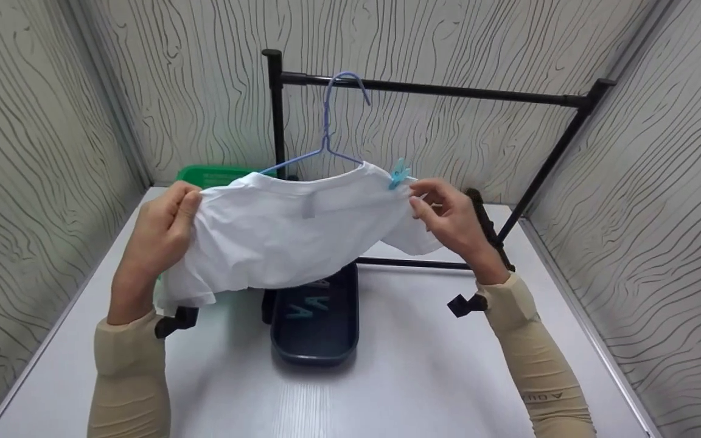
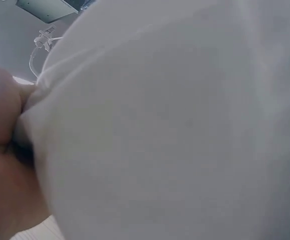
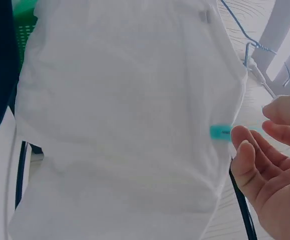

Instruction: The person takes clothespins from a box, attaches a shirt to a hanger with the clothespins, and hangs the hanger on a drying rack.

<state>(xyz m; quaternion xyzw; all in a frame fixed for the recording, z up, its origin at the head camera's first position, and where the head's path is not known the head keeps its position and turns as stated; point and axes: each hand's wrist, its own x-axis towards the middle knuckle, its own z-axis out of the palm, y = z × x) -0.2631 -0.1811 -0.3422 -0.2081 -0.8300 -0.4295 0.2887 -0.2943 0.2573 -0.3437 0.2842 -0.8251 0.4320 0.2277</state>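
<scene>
A white T-shirt (image 1: 289, 237) is spread over a blue wire hanger (image 1: 325, 125), whose hook overlaps the rack's top bar in the head view. With curled fingers and thumb, my left hand (image 1: 165, 228) grips the shirt at its left shoulder; cloth fills most of the left wrist view. A teal clothespin (image 1: 398, 175) is clipped on the right shoulder, also visible in the right wrist view as a teal clip (image 3: 220, 132). Right beside it, my right hand (image 1: 451, 213) has loosely bent fingers, with thumb and index finger apart at the shirt's edge.
Behind the shirt stands a black rack (image 1: 448, 90). A dark tray (image 1: 315, 356) below the shirt holds several teal clothespins (image 1: 300, 311). The green basket (image 1: 223, 175) at the back left is partly covered by the shirt. Patterned walls enclose the white table (image 1: 411, 365).
</scene>
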